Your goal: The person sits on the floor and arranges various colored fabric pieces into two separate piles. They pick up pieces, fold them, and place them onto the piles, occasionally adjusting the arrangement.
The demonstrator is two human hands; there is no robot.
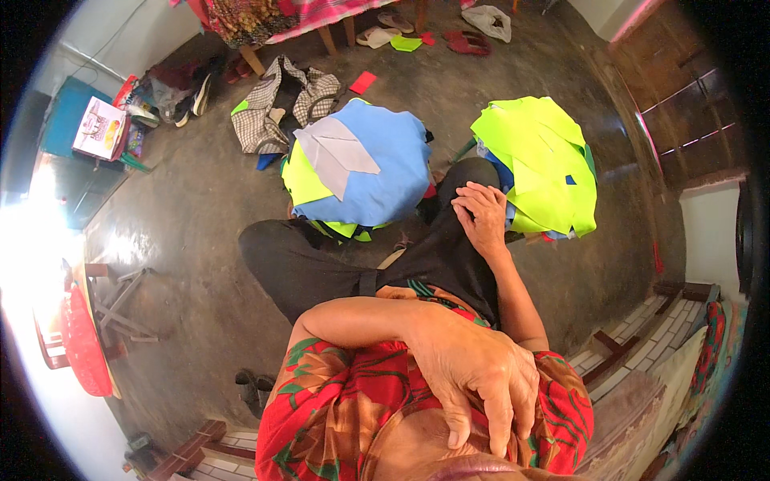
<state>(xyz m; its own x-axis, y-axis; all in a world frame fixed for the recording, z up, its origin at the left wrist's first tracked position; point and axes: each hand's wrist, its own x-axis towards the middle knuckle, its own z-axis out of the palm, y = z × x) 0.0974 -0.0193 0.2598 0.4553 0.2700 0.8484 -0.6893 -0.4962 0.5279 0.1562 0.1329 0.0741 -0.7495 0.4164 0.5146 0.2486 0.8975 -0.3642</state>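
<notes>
Fingers of the left hand [473,373] lie spread and loose across the red floral shirt [337,409] at the chest, clamped on nothing. Right hand [484,215] rests on the black-trousered knee [449,248], fingers together and slightly curled, holding nothing; looks like a resting pose. Just beyond the right hand sits a heap of neon yellow-green fabric pieces [541,160], near enough to reach. Beside the knee on its left, a second heap topped with light blue cloth [377,168] and a grey piece. Both stand on the grey concrete floor [192,216]. Farther out: checked garment [277,104], sandals, red plastic stool [80,341] at the left edge.
</notes>
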